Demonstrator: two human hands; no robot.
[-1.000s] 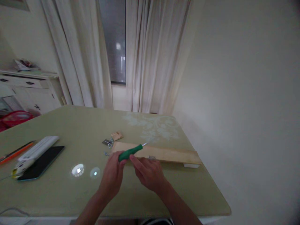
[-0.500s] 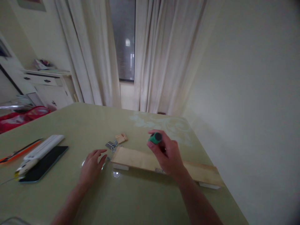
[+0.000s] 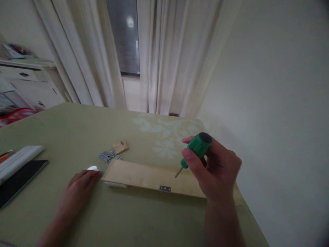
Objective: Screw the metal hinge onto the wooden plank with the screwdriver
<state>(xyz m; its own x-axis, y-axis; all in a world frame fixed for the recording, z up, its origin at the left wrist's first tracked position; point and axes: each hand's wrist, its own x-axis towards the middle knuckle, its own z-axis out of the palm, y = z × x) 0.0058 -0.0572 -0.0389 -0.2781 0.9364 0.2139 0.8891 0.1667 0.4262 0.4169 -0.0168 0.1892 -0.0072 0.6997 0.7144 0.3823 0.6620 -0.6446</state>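
Observation:
My right hand (image 3: pixel 218 168) is wrapped round the green handle of a screwdriver (image 3: pixel 197 147), its thin metal tip slanting down to the left above a long wooden board (image 3: pixel 138 175). A small metal hinge (image 3: pixel 165 188) lies at the board's near edge, around the middle. Low on the table, just left of the board's end, my left hand (image 3: pixel 79 185) has its fingertips pinched together; a tiny bluish-grey bit shows at them, too small to name. Beyond the fingers lies a shiny white round spot or object (image 3: pixel 93 168).
Grey metal hinges and screws (image 3: pixel 106 156) lie past the board's left end, beside small wooden pieces (image 3: pixel 120 146). At the left are a dark phone-like slab (image 3: pixel 23 180), a long white object (image 3: pixel 20 159) and an orange tool (image 3: pixel 5 156). A wall borders the table's right side.
My right hand has moved right with the screwdriver, turning its tip into view. My left hand has closed from spread fingers into a pinch at the table. The view has shifted right.

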